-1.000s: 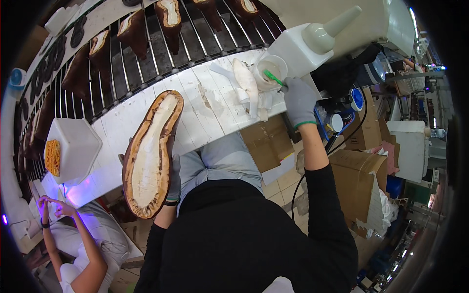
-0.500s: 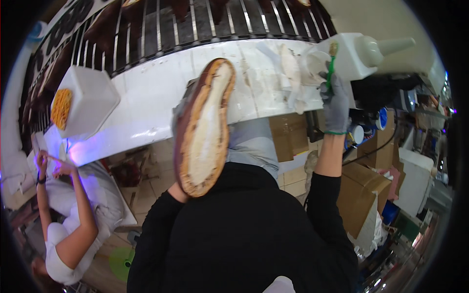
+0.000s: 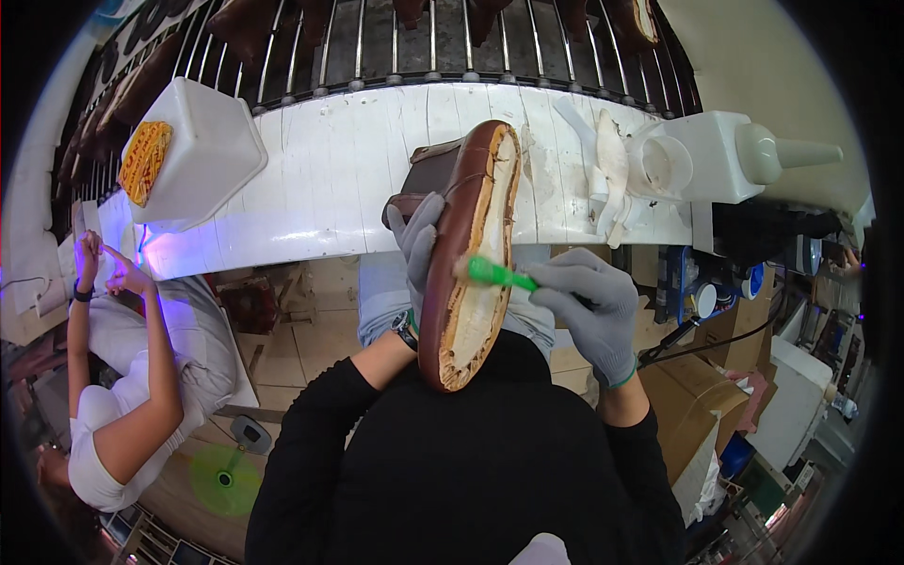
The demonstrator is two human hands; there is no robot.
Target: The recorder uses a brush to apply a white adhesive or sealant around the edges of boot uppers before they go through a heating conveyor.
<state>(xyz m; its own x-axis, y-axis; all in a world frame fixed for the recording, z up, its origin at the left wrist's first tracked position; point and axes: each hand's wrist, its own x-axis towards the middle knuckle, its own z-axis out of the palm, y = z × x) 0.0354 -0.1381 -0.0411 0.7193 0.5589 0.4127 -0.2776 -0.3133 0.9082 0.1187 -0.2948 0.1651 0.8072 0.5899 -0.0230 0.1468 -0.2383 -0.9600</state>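
A brown leather shoe [image 3: 456,243] is held up in front of me with its pale underside facing up and an orange-tan rim around it. My left hand [image 3: 416,243], in a grey glove, grips the shoe from its left side, and some of its fingers are hidden behind it. In my gloved right hand [image 3: 591,303] is a brush [image 3: 501,274] with a green handle, pinched between thumb and fingers. The brush's bristle end lies at the left rim of the shoe's underside, about midway along; motion blurs it.
On the white bench [image 3: 320,179] stand a white container [image 3: 217,151] at left, and a round translucent cup [image 3: 662,168] and a white nozzled bottle [image 3: 720,155] at right. Behind is a barred rack [image 3: 433,47] holding brown shoes. Another person [image 3: 141,367] sits at left. Cardboard boxes [image 3: 687,405] are at right.
My right hand has brought the brush from beside the cup leftward to the shoe's underside. The shoe has shifted right, and my left hand's fingers have come into view.
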